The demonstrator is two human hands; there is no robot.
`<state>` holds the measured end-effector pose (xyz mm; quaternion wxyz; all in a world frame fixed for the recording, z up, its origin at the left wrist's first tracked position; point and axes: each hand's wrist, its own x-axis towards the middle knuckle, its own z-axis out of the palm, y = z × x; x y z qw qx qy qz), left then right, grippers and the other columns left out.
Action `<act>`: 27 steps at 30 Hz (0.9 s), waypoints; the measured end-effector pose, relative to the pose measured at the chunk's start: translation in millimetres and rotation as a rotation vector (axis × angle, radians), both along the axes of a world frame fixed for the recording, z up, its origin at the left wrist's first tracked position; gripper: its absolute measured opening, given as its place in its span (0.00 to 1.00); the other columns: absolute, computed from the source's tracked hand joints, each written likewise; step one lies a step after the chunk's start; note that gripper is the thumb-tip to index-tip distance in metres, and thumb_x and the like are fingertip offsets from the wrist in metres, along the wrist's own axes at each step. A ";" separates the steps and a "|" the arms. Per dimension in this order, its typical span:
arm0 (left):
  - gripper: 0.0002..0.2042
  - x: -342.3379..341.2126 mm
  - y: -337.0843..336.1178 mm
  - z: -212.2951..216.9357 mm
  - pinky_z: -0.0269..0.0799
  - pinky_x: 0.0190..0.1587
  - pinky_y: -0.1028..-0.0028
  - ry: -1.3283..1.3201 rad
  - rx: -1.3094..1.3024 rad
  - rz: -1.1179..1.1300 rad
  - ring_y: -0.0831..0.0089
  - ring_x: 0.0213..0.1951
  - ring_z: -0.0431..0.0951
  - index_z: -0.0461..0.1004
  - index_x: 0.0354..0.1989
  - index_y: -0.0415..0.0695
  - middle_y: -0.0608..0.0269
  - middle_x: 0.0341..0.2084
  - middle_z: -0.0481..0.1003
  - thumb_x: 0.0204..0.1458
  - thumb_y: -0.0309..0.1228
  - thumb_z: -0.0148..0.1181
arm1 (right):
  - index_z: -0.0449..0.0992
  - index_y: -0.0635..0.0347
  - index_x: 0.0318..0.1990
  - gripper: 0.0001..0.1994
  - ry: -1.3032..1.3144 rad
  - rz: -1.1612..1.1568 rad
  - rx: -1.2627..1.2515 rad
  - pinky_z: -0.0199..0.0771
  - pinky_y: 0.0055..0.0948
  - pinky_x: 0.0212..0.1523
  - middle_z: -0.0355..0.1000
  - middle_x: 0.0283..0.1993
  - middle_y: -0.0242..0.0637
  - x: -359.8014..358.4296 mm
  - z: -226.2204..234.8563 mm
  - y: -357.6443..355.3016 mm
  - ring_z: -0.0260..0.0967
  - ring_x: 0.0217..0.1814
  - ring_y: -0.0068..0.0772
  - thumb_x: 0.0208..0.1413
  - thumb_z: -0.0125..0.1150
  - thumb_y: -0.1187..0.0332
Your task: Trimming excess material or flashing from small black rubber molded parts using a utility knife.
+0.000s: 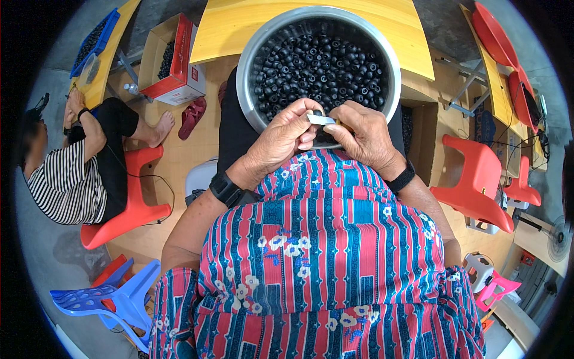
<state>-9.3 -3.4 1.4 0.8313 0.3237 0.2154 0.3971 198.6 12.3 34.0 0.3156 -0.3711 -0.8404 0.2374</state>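
A wide metal basin [244, 90] sits in front of me, full of small black round pieces [317, 66] with hollow centres. Over its near rim, my left hand [290, 127] is closed, thumb and forefinger pinching what looks like one small black piece, mostly hidden by the fingers. My right hand [366, 133] is closed too, close against the left. Between the thumbs lies a short flat pale strip [321, 119], shiny like a blade. It runs toward the right fingers, where a bit of yellow shows; its grip is covered.
A yellow table [221, 30] stands behind the basin. At left a person in a striped top [66, 185] sits on a red chair [134, 197] near a cardboard box [170, 60]. Another red chair [472, 179] stands at right. Red basins [495, 36] rest on the right table.
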 end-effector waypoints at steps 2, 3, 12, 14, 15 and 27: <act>0.12 0.1 -0.1 -0.1 0.57 0.29 0.85 0.003 -0.001 0.005 0.87 0.27 0.60 0.66 0.50 0.45 0.72 0.29 0.64 0.65 0.39 0.49 | 0.75 0.60 0.35 0.10 -0.011 -0.011 -0.013 0.71 0.35 0.30 0.71 0.28 0.39 0.1 -0.2 -0.2 0.72 0.30 0.41 0.53 0.65 0.63; 0.12 0.0 0.1 -0.5 0.57 0.29 0.85 0.003 -0.002 0.004 0.87 0.27 0.60 0.66 0.50 0.45 0.72 0.29 0.64 0.65 0.39 0.49 | 0.75 0.57 0.35 0.10 -0.021 -0.022 -0.026 0.72 0.38 0.32 0.71 0.29 0.39 0.1 -0.2 -0.3 0.73 0.32 0.45 0.53 0.65 0.61; 0.11 2.2 -1.8 -0.9 0.56 0.29 0.85 0.014 -0.025 0.008 0.87 0.26 0.58 0.66 0.48 0.45 0.73 0.29 0.62 0.66 0.39 0.48 | 0.76 0.61 0.36 0.10 0.057 -0.214 -0.117 0.72 0.38 0.36 0.72 0.31 0.43 1.4 -5.7 5.4 0.73 0.35 0.49 0.54 0.64 0.64; 0.11 2.5 -2.3 1.5 0.56 0.28 0.85 0.017 -0.051 0.006 0.87 0.26 0.57 0.66 0.49 0.45 0.73 0.29 0.62 0.67 0.38 0.46 | 0.77 0.61 0.38 0.11 0.117 -0.198 -0.145 0.73 0.36 0.37 0.74 0.33 0.44 -0.7 -0.6 3.1 0.74 0.36 0.48 0.53 0.65 0.64; 0.11 2.3 -2.6 1.1 0.56 0.28 0.85 0.018 -0.050 0.008 0.87 0.26 0.57 0.66 0.49 0.45 0.73 0.29 0.62 0.67 0.38 0.46 | 0.78 0.61 0.40 0.12 0.176 -0.183 -0.172 0.73 0.35 0.38 0.75 0.35 0.45 -2.4 2.7 1.3 0.74 0.38 0.47 0.51 0.67 0.65; 0.08 8.0 2.5 -4.7 0.58 0.27 0.84 -0.050 -0.191 0.013 0.87 0.25 0.59 0.67 0.48 0.45 0.75 0.27 0.64 0.66 0.33 0.46 | 0.82 0.49 0.44 0.16 0.090 -0.149 0.067 0.72 0.34 0.28 0.70 0.26 0.37 -13.7 2.9 0.1 0.72 0.27 0.39 0.43 0.69 0.71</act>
